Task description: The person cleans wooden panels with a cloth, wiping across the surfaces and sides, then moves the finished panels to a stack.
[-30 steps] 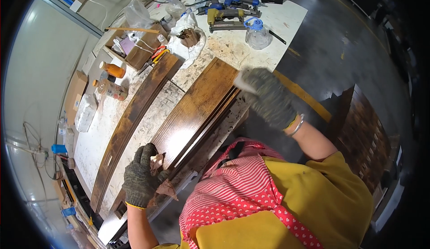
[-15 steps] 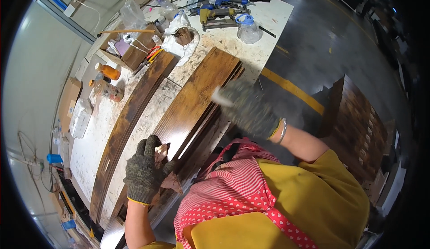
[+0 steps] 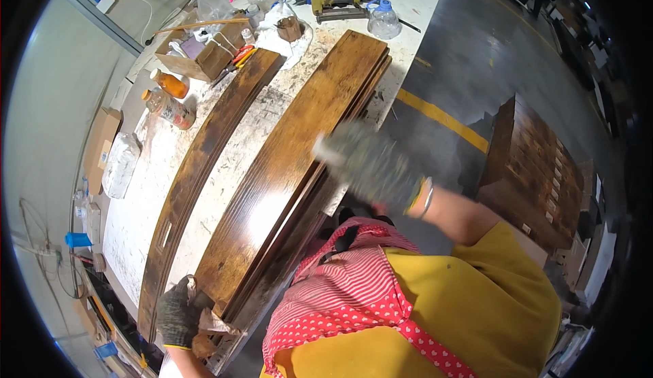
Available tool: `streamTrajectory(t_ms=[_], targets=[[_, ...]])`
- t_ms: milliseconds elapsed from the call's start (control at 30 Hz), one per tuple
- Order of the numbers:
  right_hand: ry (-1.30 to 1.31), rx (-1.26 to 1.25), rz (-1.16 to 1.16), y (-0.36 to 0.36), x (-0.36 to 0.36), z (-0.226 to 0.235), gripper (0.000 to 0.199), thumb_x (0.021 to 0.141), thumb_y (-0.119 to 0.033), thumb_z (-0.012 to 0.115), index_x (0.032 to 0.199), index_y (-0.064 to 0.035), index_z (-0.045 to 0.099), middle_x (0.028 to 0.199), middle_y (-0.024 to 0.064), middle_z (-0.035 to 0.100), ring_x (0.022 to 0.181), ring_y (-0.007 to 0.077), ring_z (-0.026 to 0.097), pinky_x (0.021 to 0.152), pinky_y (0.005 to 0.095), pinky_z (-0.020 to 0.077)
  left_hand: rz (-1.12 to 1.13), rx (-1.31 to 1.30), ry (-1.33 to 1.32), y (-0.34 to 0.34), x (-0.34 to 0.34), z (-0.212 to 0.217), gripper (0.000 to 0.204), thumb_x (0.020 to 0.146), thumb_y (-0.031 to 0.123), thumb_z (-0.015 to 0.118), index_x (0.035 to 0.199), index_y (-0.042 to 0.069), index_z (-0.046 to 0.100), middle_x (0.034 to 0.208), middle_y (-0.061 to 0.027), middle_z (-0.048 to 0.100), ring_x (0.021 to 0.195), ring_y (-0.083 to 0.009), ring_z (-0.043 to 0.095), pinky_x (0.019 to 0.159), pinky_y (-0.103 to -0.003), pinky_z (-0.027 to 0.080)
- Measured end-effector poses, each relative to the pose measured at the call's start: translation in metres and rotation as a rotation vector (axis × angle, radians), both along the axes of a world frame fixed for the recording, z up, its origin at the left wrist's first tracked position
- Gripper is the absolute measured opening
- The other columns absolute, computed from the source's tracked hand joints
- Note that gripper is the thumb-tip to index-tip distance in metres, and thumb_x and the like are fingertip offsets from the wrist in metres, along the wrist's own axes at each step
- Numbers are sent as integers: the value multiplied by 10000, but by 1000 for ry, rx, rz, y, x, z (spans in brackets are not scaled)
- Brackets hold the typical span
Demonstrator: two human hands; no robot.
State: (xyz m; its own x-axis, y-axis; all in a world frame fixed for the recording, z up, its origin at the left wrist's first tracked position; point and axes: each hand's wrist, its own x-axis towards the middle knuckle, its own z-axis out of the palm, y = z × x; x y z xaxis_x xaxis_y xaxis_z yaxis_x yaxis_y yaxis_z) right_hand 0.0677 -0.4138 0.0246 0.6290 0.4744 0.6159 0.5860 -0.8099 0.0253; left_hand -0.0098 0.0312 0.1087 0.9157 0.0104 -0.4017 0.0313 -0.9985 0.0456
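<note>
A long brown wooden board (image 3: 292, 133) with visible grain lies on top of other dark boards on the white worktable. My left hand (image 3: 177, 315), in a dark knitted glove, is at the board's near end, its fingers closed round a crumpled pinkish-brown rag (image 3: 216, 325). My right hand (image 3: 373, 164), gloved the same way, is over the board's right edge and smeared by motion. Something pale shows at its fingertips, too blurred to name. Left of the stack lies a curved dark board (image 3: 197, 167) with a slot near its lower end.
Beyond the boards, the worktable (image 3: 415, 11) holds nail guns (image 3: 340, 7), a clear jug (image 3: 384, 21) and a wooden box of supplies (image 3: 204, 58). Two bottles (image 3: 170, 109) stand at the left. A brown wooden cabinet (image 3: 530, 174) stands on the floor to the right.
My left hand has moved down and left to the board's near end with the rag. My right hand stays by the right edge, still blurred. The view has shifted slightly.
</note>
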Motion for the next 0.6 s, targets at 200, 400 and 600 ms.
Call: streamTrajectory(t_ms=[200,400,600], targets=[[102,305,205,23,-8,-3,337,856,-154,661,1181,-69,626,1031,144,603,1029,307,585,892,417,495,-134,123,-224,2,-8,-19,377,872,281,685,1191,84,638,900,-198,661,846,-346,640,744,-441,492],[58,236,-198,-22,29,-15,319,815,-165,719,1105,-66,628,992,110,616,929,268,618,797,383,524,-149,106,-333,-15,-6,-14,283,807,164,720,1081,103,687,839,-200,675,780,-375,660,704,-446,509],[496,361,403,115,-56,-11,326,897,-204,574,1166,-24,610,1086,168,611,1072,335,581,987,475,454,-85,122,-282,-14,-8,-11,379,793,209,739,1155,111,686,943,-188,696,890,-361,666,776,-439,515]])
